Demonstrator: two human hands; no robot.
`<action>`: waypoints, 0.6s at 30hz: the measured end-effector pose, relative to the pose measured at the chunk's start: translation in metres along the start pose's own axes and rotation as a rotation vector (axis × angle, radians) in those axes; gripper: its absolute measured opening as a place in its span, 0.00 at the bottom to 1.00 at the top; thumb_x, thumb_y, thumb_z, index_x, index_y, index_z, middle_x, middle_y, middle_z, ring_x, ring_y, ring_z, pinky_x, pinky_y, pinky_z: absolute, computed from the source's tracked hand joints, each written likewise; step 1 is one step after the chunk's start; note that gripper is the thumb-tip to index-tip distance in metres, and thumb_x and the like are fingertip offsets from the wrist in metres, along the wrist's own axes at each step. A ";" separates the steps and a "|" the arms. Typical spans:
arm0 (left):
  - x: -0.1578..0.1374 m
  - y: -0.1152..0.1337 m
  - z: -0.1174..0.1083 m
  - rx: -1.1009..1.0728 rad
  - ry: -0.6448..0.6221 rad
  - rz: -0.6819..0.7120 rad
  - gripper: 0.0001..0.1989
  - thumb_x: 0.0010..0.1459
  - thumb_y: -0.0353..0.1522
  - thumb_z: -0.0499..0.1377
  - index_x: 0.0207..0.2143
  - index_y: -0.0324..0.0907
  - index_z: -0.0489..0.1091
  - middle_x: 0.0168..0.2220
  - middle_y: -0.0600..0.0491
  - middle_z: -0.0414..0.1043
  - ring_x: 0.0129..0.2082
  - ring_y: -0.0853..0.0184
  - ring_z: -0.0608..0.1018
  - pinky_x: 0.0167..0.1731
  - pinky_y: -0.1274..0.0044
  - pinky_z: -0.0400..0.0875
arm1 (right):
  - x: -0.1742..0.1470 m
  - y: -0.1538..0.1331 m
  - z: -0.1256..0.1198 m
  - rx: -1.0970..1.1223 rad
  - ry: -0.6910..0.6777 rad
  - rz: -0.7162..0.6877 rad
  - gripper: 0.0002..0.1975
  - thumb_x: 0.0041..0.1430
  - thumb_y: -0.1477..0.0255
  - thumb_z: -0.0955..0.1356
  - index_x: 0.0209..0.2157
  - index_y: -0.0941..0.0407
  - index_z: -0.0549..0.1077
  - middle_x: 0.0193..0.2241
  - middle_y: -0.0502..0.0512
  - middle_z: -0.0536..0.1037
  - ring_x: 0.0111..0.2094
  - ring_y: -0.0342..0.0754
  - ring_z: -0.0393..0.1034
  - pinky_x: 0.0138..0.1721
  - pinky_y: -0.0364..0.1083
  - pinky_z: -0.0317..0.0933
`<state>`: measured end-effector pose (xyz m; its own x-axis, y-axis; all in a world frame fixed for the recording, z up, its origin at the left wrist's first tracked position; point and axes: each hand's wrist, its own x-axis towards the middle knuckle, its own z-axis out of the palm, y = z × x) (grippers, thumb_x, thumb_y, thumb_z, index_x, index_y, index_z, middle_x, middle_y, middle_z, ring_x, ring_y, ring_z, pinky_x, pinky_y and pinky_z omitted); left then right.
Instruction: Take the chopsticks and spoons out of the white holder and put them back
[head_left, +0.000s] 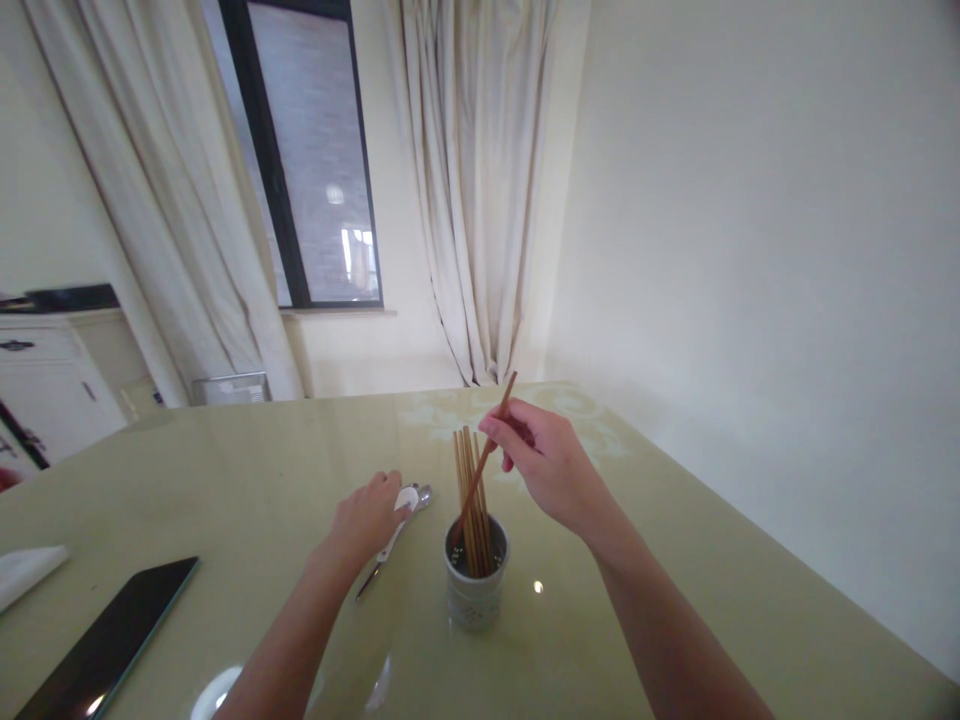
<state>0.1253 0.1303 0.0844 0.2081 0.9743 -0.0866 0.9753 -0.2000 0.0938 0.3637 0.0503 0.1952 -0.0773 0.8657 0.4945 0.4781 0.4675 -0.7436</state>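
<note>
A cylindrical grey cup (474, 604) stands upright on the table, with several wooden chopsticks (471, 500) leaning inside it. My right hand (547, 460) pinches one reddish-brown chopstick (486, 450) near its upper end. That chopstick slants down to the left, and its lower end is inside the cup's mouth. Left of the cup, my left hand (367, 520) is closed at a small group of spoons (407, 499), thumb on the near side and fingers on the far side. A white spoon bowl and a shiny metal one show between and beyond the fingers. The handles point toward me on the tabletop.
The glossy pale-green table (675, 600) meets the white wall on the right. A dark tablet-like slab (105, 640) lies at the left, near a white folded item (30, 572). Part of a white round object (214, 695) shows beside my left forearm. Curtains (480, 180) hang behind.
</note>
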 end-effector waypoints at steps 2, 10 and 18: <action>0.004 0.000 0.008 -0.012 0.006 -0.009 0.16 0.66 0.37 0.56 0.54 0.42 0.67 0.58 0.40 0.72 0.54 0.51 0.79 0.46 0.67 0.71 | 0.000 0.001 0.004 -0.041 -0.085 0.027 0.07 0.69 0.67 0.68 0.37 0.54 0.76 0.28 0.49 0.81 0.25 0.43 0.73 0.31 0.42 0.64; 0.009 -0.002 0.022 -0.017 -0.025 0.007 0.14 0.65 0.35 0.57 0.51 0.41 0.67 0.56 0.41 0.73 0.53 0.48 0.80 0.46 0.65 0.72 | 0.001 0.005 0.031 -0.368 -0.292 0.139 0.15 0.72 0.68 0.67 0.29 0.55 0.75 0.23 0.50 0.80 0.24 0.44 0.74 0.31 0.42 0.60; 0.009 -0.003 0.020 -0.037 0.027 -0.019 0.13 0.63 0.38 0.59 0.49 0.43 0.67 0.54 0.42 0.76 0.51 0.50 0.80 0.43 0.67 0.70 | -0.001 0.013 0.045 -0.608 -0.259 0.176 0.21 0.70 0.58 0.68 0.26 0.54 0.79 0.25 0.54 0.82 0.27 0.47 0.75 0.31 0.44 0.58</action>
<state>0.1261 0.1374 0.0631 0.1870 0.9804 -0.0621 0.9755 -0.1779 0.1290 0.3304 0.0633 0.1649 -0.1240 0.9700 0.2093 0.9034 0.1976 -0.3805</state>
